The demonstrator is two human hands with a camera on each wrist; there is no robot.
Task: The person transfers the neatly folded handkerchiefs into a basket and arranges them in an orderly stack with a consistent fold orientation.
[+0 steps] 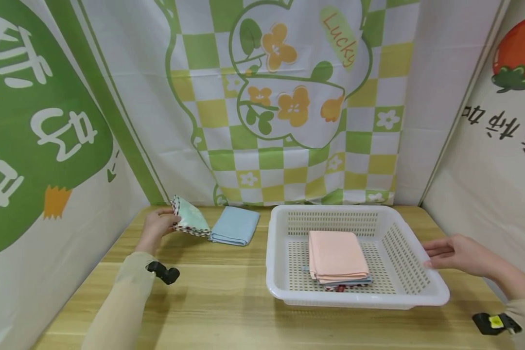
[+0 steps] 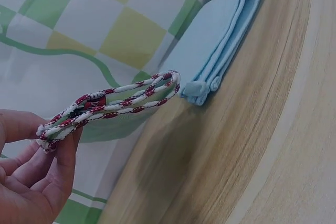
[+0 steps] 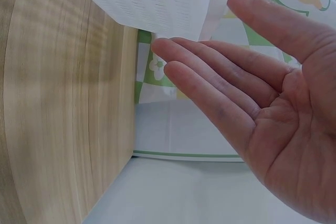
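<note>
My left hand (image 1: pixel 157 226) pinches a folded light green cloth (image 1: pixel 191 217) by its left end, lifted over the table. Its folded edge shows a red-and-white braided trim (image 2: pixel 123 102) in the left wrist view, with the thumb on one side and fingertips on the other. Just right of it lies a folded light blue cloth (image 1: pixel 236 224). My right hand (image 1: pixel 461 253) is at the right side of a white plastic basket (image 1: pixel 354 297), fingers extended beside the wall and thumb at the rim. Inside the basket sits a folded pink cloth (image 1: pixel 339 255) on top of other folded cloths.
The wooden table (image 1: pixel 227 311) runs back to a hanging checked curtain (image 1: pixel 267 175). Printed fabric walls stand at the left (image 1: pixel 122 194) and right (image 1: pixel 481 184) sides. A dark band with a small device (image 1: pixel 164 272) is on the left wrist.
</note>
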